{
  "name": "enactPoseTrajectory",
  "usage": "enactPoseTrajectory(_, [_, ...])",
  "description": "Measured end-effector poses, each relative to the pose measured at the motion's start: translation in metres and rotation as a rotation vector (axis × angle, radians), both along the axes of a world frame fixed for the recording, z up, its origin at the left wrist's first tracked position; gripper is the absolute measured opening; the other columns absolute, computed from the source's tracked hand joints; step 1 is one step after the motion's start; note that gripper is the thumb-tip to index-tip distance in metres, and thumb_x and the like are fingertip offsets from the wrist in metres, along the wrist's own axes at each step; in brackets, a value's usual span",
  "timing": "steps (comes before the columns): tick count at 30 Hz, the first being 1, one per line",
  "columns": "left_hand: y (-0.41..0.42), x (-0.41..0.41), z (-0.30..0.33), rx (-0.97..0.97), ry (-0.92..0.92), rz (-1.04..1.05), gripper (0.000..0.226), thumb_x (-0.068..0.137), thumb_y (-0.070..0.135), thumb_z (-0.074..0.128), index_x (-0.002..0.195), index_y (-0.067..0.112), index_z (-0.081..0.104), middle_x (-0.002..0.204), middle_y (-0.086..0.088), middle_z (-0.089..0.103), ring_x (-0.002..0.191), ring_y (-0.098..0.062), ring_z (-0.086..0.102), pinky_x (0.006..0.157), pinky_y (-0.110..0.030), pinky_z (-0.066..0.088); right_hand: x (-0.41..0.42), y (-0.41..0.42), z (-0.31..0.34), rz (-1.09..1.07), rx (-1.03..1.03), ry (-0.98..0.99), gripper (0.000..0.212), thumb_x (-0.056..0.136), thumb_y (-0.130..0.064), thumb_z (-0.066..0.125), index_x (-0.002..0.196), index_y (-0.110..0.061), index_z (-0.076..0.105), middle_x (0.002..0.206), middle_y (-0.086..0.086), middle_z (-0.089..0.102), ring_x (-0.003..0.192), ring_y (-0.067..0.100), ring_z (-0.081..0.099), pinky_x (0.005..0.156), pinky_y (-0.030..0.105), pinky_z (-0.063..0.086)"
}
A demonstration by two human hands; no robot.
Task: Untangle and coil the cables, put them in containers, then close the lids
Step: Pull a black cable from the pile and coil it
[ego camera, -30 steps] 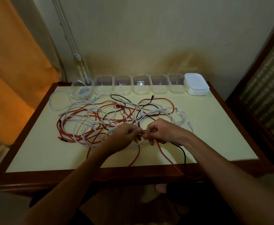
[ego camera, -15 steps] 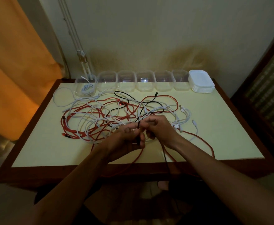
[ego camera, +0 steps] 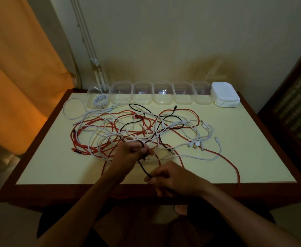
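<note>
A tangle of red, white and black cables (ego camera: 128, 132) covers the middle of the pale table (ego camera: 253, 148). My left hand (ego camera: 130, 152) grips a black cable (ego camera: 143, 166) at the tangle's near edge. That cable runs down to my right hand (ego camera: 173, 179), which pinches it near the table's front edge. Several clear open containers (ego camera: 162, 94) line the back edge. The leftmost container (ego camera: 98, 98) holds a coiled white cable. A stack of white lids (ego camera: 225, 94) sits at the row's right end.
A red cable (ego camera: 235, 168) trails off the front right of the table. An orange curtain (ego camera: 18, 68) hangs at the left, and a dark wooden piece of furniture (ego camera: 295, 104) stands at the right. White conduit (ego camera: 85, 41) runs down the wall.
My right hand has pulled back toward the front edge, drawing the black cable out from my left hand. The left hand stays at the tangle.
</note>
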State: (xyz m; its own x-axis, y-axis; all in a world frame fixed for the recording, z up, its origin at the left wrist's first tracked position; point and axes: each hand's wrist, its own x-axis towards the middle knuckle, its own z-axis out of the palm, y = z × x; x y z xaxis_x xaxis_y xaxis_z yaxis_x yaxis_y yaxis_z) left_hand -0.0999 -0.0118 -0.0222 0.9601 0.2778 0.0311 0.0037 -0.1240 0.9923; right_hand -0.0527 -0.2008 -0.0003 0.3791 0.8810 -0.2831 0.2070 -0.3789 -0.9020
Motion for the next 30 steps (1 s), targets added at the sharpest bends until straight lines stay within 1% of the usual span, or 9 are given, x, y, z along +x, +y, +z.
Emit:
enactPoseTrajectory(4, [-0.003,-0.004,-0.006,0.059,0.026,-0.156,0.026,0.089,-0.008,0.058,0.073,0.007,0.071,0.075,-0.006,0.07,0.069,-0.016,0.065,0.064,-0.024,0.049,0.004,-0.001,0.017,-0.104,0.093,0.11,0.019,0.099,-0.013,0.056,0.105,-0.003,0.071,0.065,0.004,0.064,0.049,0.015,0.048,0.046,0.022,0.037])
enactPoseTrajectory(7, [-0.009,-0.003,-0.008,0.06,0.068,-0.236,0.019,0.093,-0.001,0.057,0.082,0.005,0.072,0.076,-0.012,0.069,0.069,-0.021,0.06,0.065,-0.029,0.049,0.016,0.002,0.023,-0.294,0.159,0.139,0.022,0.099,-0.009,0.056,0.092,0.007,0.069,0.058,0.001,0.06,0.043,0.013,0.04,0.042,0.022,0.029])
enactPoseTrajectory(11, [-0.024,-0.004,-0.003,-0.292,0.151,-0.268,0.023,0.097,-0.006,0.042,0.1,-0.003,0.064,0.07,-0.007,0.06,0.069,-0.018,0.06,0.067,-0.024,0.05,0.028,0.003,0.02,-0.556,0.217,0.125,0.024,0.097,-0.013,0.06,0.08,-0.001,0.07,0.054,0.006,0.05,0.044,0.012,0.034,0.042,0.024,0.023])
enactPoseTrajectory(14, [-0.035,-0.007,0.001,-0.577,0.155,-0.275,0.032,0.099,-0.005,0.032,0.102,-0.002,0.063,0.068,-0.004,0.051,0.063,-0.015,0.051,0.063,-0.025,0.047,0.03,0.004,0.015,-0.624,0.245,0.104,0.025,0.096,-0.019,0.063,0.073,-0.008,0.069,0.054,0.005,0.048,0.043,0.011,0.034,0.042,0.023,0.024])
enactPoseTrajectory(17, [-0.041,-0.012,0.006,-0.745,0.185,-0.242,0.035,0.103,0.007,0.028,0.104,-0.003,0.062,0.068,-0.003,0.046,0.06,-0.013,0.044,0.06,-0.024,0.04,0.028,0.006,0.011,-0.654,0.257,0.104,0.028,0.095,-0.021,0.065,0.069,-0.011,0.067,0.054,0.004,0.047,0.043,0.01,0.033,0.042,0.022,0.025])
enactPoseTrajectory(20, [-0.041,-0.018,0.004,-0.778,0.194,-0.229,0.036,0.106,0.017,0.027,0.102,0.0,0.059,0.068,-0.002,0.044,0.059,-0.012,0.041,0.058,-0.023,0.038,0.023,0.009,0.004,-0.695,0.261,0.112,0.026,0.092,-0.022,0.069,0.069,-0.009,0.068,0.053,0.002,0.046,0.044,0.012,0.031,0.042,0.023,0.024])
enactPoseTrajectory(23, [-0.037,-0.024,0.0,-0.736,0.185,-0.245,0.026,0.103,0.014,0.032,0.089,0.006,0.053,0.068,-0.002,0.046,0.061,-0.013,0.041,0.059,-0.023,0.041,0.017,0.012,-0.003,-0.743,0.268,0.127,0.022,0.088,-0.023,0.074,0.076,-0.004,0.07,0.051,-0.001,0.044,0.045,0.012,0.031,0.043,0.024,0.024])
enactPoseTrajectory(26, [-0.034,-0.029,0.0,-0.674,0.212,-0.253,0.029,0.103,0.006,0.029,0.082,0.009,0.049,0.068,-0.003,0.05,0.061,-0.013,0.045,0.063,-0.025,0.044,0.011,0.014,-0.008,-0.751,0.287,0.144,0.013,0.086,-0.02,0.075,0.08,-0.009,0.071,0.049,-0.008,0.047,0.044,0.008,0.032,0.043,0.024,0.025])
enactPoseTrajectory(30, [-0.034,-0.033,0.005,-0.735,0.261,-0.265,0.03,0.101,0.005,0.028,0.079,0.011,0.048,0.061,0.0,0.038,0.056,-0.013,0.035,0.057,-0.025,0.038,0.007,0.017,-0.012,-0.72,0.363,0.193,0.014,0.091,-0.01,0.068,0.078,-0.014,0.072,0.048,-0.01,0.044,0.044,0.009,0.028,0.046,0.026,0.022])
